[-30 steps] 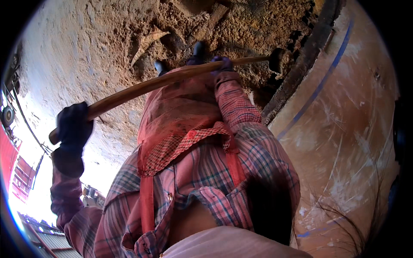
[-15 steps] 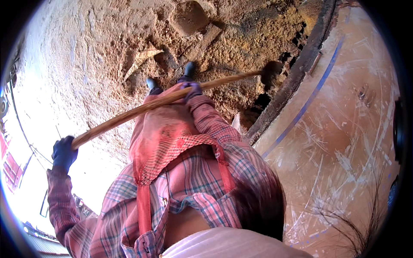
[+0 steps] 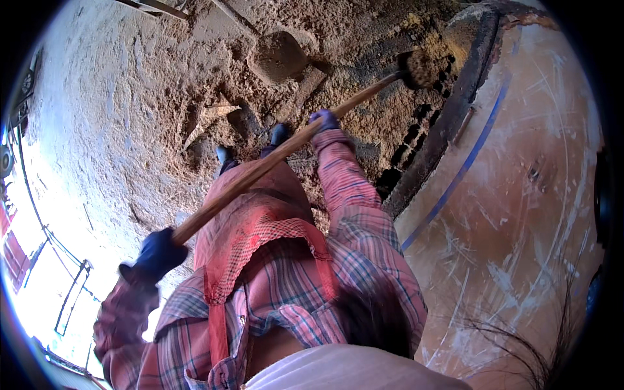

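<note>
The left hand [image 3: 162, 255], in a dark blue glove, is closed firmly around the near end of the wooden handle [image 3: 260, 171]. From this grip, the handle runs slantwise, away and to the right. Farther along, the right hand [image 3: 324, 121] also closes around it, being the nearer one to the dark tool head [image 3: 415, 71]. This head is above or on brown crumbs [image 3: 367, 127]; I cannot tell which.

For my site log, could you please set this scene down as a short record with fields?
Left hand: gloved, grip closed around wooden handle near its end
Right hand: gloved, grip closed farther up the handle
Tool head: dark; contact with ground unclear
Ground: crumbly; shovel lying on it
Right side: scratched tan panel with blue stripe
</note>
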A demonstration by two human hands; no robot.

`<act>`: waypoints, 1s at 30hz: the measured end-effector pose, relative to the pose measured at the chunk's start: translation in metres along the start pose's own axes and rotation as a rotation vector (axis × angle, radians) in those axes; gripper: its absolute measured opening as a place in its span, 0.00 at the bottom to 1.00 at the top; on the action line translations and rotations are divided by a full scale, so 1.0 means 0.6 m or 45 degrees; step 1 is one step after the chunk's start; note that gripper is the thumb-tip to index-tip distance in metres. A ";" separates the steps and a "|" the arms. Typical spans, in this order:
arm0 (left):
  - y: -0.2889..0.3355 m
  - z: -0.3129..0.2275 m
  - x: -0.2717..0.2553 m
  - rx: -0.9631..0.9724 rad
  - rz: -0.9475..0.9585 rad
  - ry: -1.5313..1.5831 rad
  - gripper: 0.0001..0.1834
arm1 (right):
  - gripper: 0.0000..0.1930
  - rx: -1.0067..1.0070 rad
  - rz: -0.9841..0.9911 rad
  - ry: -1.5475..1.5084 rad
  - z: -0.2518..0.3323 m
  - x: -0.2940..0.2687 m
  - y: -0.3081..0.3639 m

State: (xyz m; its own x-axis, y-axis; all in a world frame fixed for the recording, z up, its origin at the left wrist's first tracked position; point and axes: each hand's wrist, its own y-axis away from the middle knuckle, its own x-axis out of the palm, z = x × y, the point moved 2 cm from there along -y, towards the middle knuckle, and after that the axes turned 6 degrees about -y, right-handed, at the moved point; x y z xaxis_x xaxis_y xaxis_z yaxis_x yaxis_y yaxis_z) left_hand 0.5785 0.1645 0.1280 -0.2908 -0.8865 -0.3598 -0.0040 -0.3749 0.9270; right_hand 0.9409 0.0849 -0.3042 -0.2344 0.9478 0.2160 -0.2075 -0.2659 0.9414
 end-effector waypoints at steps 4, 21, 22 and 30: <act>-0.156 -0.187 -0.016 0.297 0.308 0.370 0.23 | 0.09 -0.114 0.002 -0.506 0.136 -0.035 -0.025; -0.298 0.016 0.067 0.522 -0.937 -0.208 0.31 | 0.27 0.192 0.288 -0.541 0.011 0.056 0.058; -0.299 0.016 0.078 0.617 -0.755 0.002 0.29 | 0.28 0.127 0.046 -0.463 0.019 0.039 0.079; -0.341 -0.023 0.109 0.506 -0.230 0.110 0.13 | 0.25 -0.253 0.182 -0.672 0.044 -0.031 0.078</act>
State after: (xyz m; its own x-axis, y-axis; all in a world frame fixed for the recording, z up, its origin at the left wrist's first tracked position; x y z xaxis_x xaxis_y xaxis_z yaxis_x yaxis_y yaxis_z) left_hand 0.5734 0.1793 -0.0866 -0.1706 -0.8423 -0.5113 -0.4199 -0.4073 0.8111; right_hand 0.9604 0.0592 -0.2574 0.2214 0.8461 0.4849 -0.3946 -0.3769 0.8380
